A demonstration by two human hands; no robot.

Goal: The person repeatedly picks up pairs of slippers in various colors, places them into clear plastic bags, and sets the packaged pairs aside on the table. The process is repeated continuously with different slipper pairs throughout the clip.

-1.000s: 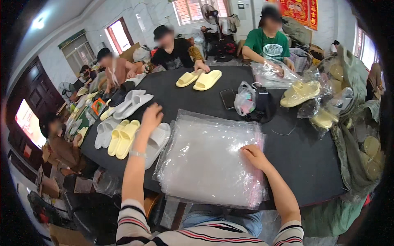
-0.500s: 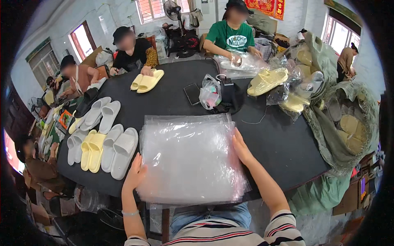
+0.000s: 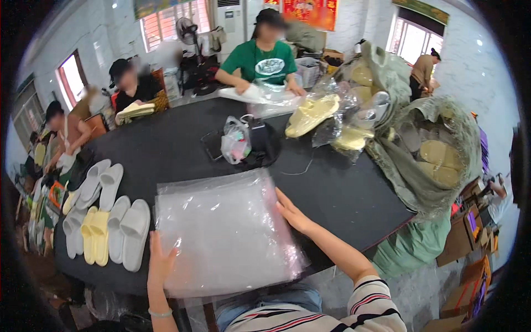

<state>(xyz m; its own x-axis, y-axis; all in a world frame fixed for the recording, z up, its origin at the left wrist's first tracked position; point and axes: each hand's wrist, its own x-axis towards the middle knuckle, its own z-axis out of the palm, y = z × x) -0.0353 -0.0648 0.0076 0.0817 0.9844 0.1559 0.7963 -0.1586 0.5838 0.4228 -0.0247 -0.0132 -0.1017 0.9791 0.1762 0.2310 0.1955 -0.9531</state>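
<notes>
A stack of clear plastic bags point(image 3: 218, 232) lies before me at the table's near edge, its right side tinged pink and its sheets slightly uneven. My left hand point(image 3: 160, 256) is at the stack's left edge, fingers stretched and thumb apart. Against the right edge rests my right hand point(image 3: 293, 213), flat with its fingers extended. Neither hand grips anything. Just left of the stack stand pairs of slippers, grey point(image 3: 134, 235) and yellow point(image 3: 95, 236), in rows.
Beyond the stack are a small tied plastic bag point(image 3: 235, 141) and a dark box point(image 3: 258, 134). Bagged yellow slippers point(image 3: 312, 115) lie at the far right beside a green sack point(image 3: 428, 155) holding more. Across the black table point(image 3: 343, 193), a person in green point(image 3: 268, 63) handles clear plastic.
The view has swung right, so the scene sits further left. Both hands remain at the stack's sides. A person at the far left has lifted the yellow slippers off the table.
</notes>
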